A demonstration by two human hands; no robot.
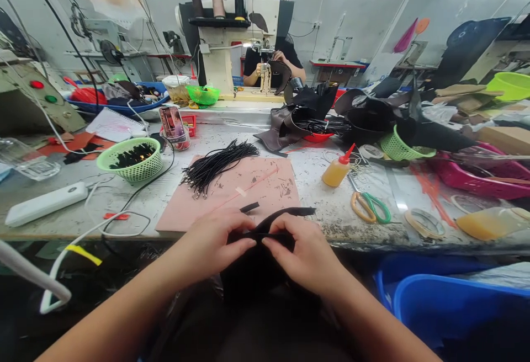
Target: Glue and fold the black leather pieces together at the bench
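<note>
My left hand (215, 240) and my right hand (304, 254) meet at the table's near edge, both pinched on a black leather piece (265, 236). A thin black strip of that piece curves up to the right over the pink mat (265, 182). More of the dark piece hangs below my hands, hard to make out. A bundle of black cords (215, 166) lies on the mat's far left corner. A small black scrap (249, 207) lies just beyond my left fingers.
A green basket (133, 160) of black bits, a white power strip (45, 203) and cables lie left. Right are a glue bottle (337, 170), scissors (370, 206), tape rolls and leather pieces (306, 113). A blue bin (455, 307) sits below right. Across the table a person works at a sewing machine (232, 36).
</note>
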